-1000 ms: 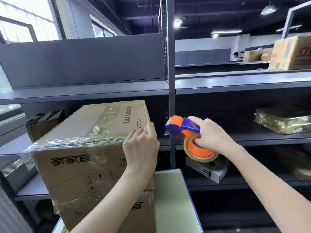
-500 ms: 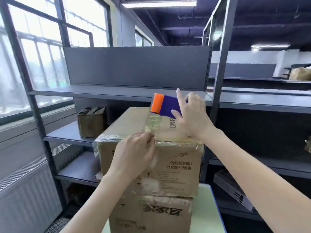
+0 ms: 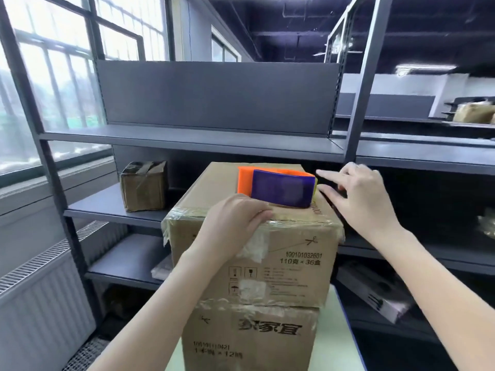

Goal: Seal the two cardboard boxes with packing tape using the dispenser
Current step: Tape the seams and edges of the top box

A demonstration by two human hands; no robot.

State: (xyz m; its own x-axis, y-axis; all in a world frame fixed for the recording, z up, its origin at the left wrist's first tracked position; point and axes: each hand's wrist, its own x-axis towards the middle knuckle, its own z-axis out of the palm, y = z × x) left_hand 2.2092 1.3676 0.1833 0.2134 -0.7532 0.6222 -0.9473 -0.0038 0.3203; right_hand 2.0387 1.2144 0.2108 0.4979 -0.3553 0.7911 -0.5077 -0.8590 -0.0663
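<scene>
1. The dispenser (image 3: pixel 281 190) lies on the top box (image 3: pixel 294 263).
2. My left hand's (image 3: pixel 233 226) bent fingers press tape (image 3: pixel 308 223) at the front edge; I'd hold firm.
3. My right hand (image 3: pixel 361 199), fingers straight and spread, is beside the dispenser; I'd grip it, then pull straight.

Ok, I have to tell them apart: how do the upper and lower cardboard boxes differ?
The upper box carries the tape dispenser on top; the lower box carries only the upper box. The upper box looks wider, overhanging the lower box at the right. The upper box's front has small print; the lower box's has large dark characters. Both are brown cardboard with wrinkled clear tape.
</scene>
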